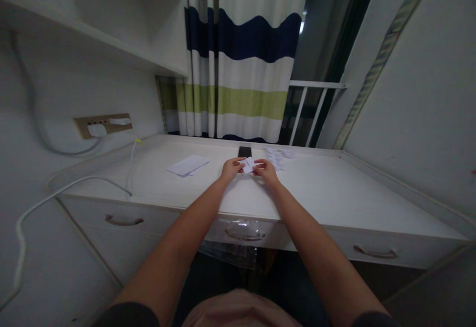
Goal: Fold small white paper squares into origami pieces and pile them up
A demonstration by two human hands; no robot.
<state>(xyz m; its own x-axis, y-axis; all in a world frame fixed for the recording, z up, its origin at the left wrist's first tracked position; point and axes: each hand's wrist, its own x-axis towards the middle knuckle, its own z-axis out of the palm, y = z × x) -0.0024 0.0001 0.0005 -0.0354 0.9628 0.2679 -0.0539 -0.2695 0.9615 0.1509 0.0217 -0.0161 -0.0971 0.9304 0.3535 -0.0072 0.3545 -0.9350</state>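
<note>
In front of the phone [244, 152], the left hand [231, 169] and right hand [267, 171] pinch closed on the paper [248, 165], which uneven pulling could tear or crease askew.

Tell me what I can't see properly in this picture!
In the head view:
Black rectangular object: near end hidden behind the small folded white paper and left hand.
White folded paper pieces: too small and blurred to count.
Flat white paper sheets: lower one mostly covered by the upper.
White cable: left edge cuts it off.
</note>
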